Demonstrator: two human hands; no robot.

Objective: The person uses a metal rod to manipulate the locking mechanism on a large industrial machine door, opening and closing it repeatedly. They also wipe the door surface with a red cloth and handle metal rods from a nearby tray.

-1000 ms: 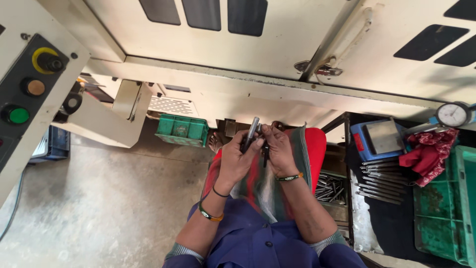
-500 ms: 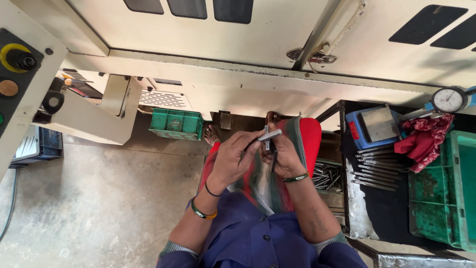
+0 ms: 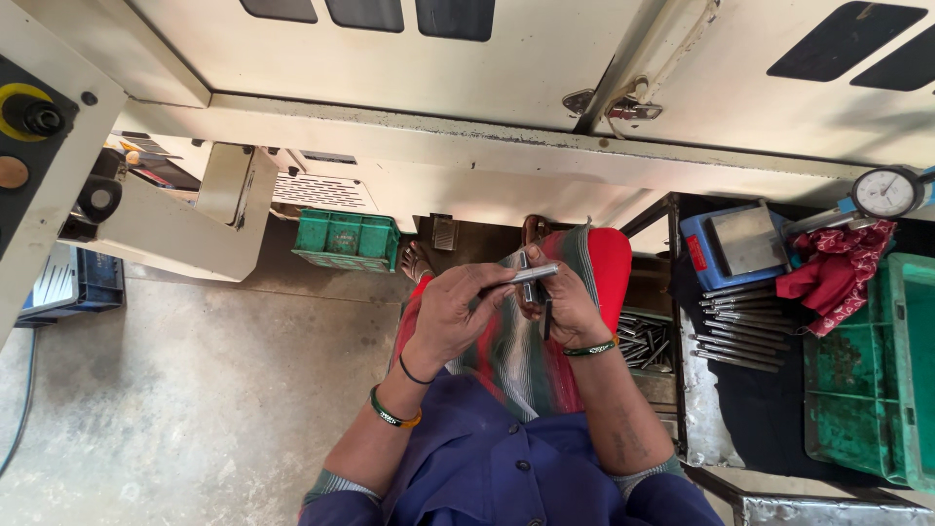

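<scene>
My left hand (image 3: 458, 314) grips a slim metal rod (image 3: 531, 275) that lies almost level, its free end pointing right. My right hand (image 3: 565, 304) is closed around other dark metal rods (image 3: 545, 318), one sticking down from the fist and one upward beside the left hand's rod. Both hands meet above my lap, over a red and striped cloth (image 3: 609, 265) and my blue shirt (image 3: 487, 468). Bangles ring both wrists.
A cream machine housing (image 3: 487, 136) stands ahead. A control panel (image 3: 29, 146) is at left. On the floor sit a green crate (image 3: 346, 239) and a blue crate (image 3: 83, 282). At right: loose rods (image 3: 740, 321), a blue block (image 3: 735, 244), a dial gauge (image 3: 886, 192), a red rag (image 3: 838, 268), a green tray (image 3: 877, 380).
The rod in my left hand has swung from pointing upward to lying nearly level. My hands have stayed together over my lap while the view shifted slightly.
</scene>
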